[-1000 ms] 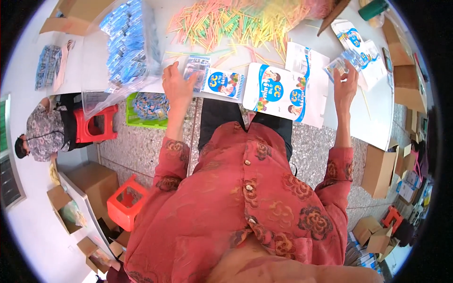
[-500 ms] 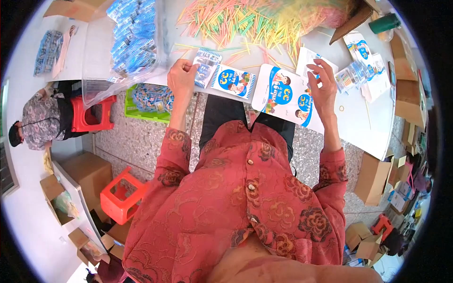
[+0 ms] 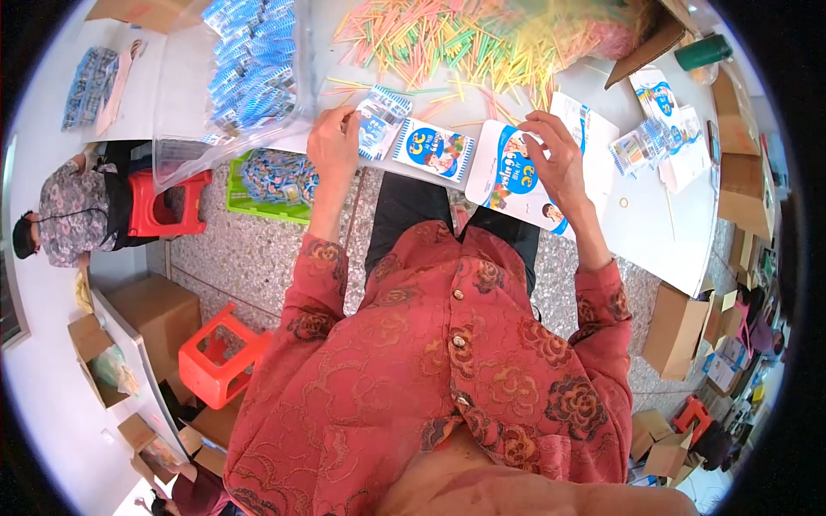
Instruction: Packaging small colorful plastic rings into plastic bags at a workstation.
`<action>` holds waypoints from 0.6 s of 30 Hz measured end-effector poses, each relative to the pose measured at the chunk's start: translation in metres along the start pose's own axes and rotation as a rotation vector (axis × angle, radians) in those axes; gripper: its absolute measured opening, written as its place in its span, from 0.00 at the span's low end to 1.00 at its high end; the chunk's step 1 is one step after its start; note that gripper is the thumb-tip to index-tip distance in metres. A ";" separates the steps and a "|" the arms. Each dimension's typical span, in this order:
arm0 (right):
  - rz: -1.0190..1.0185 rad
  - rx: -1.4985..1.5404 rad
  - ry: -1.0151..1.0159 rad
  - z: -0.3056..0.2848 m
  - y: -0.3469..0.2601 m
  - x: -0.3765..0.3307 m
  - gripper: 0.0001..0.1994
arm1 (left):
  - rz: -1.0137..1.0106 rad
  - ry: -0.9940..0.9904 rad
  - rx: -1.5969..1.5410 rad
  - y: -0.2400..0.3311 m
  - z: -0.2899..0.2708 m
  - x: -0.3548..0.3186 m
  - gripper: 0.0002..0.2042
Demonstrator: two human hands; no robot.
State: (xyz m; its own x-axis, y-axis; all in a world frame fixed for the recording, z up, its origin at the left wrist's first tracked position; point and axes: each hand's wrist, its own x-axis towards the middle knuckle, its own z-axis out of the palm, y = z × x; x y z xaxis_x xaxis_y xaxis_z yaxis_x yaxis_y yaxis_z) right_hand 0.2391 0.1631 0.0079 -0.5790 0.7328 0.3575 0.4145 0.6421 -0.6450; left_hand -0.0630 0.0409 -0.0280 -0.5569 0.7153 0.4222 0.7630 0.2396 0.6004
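Nearest lay the person's red patterned shirt (image 3: 379, 344); take twelve o'clock as straight ahead from its wearer. At the table's near edge, just left of twelve, a printed packet (image 3: 433, 151) with blue striped ends lay flat, no finger on it. At eleven, just beside it, a blue-edged packet (image 3: 381, 125) sat tilted under the left hand (image 3: 334, 142), whose thumb and forefinger were close together at its left edge; whether they pinched it or merely rested there, I could not tell.

At one o'clock lay a large white printed card (image 3: 508, 176). The right hand (image 3: 557, 163) was curled above it, thumb and fingertips apart, with nothing visible between them; contact with the card was unclear.

The step in hand looked like positioning the packets beside the card. The next move seemed to call for a settled left-hand grip and the right fingertips closing on a thin edge without creasing it.

Farther off, a clear packet (image 3: 638, 148) lay at two o'clock, a clear tub (image 3: 176, 165) of blue packets stood at ten, and coloured sticks (image 3: 447, 52) were heaped at twelve.
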 end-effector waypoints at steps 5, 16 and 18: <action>0.007 0.000 -0.052 0.006 -0.006 0.000 0.08 | -0.156 -0.048 -0.144 -0.006 0.004 -0.002 0.08; -0.015 -0.009 -0.059 0.006 -0.003 -0.007 0.07 | -0.160 -0.055 -0.103 -0.004 0.007 -0.002 0.08; -0.006 -0.018 -0.066 0.007 -0.002 -0.009 0.07 | -0.086 -0.001 -0.021 0.002 0.007 -0.002 0.08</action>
State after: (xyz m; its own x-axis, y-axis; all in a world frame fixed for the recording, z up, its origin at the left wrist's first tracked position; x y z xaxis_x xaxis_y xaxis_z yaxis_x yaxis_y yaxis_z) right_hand 0.2382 0.1538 0.0017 -0.6261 0.7131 0.3153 0.4234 0.6505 -0.6305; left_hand -0.0586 0.0445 -0.0323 -0.6198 0.6931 0.3680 0.7051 0.2861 0.6488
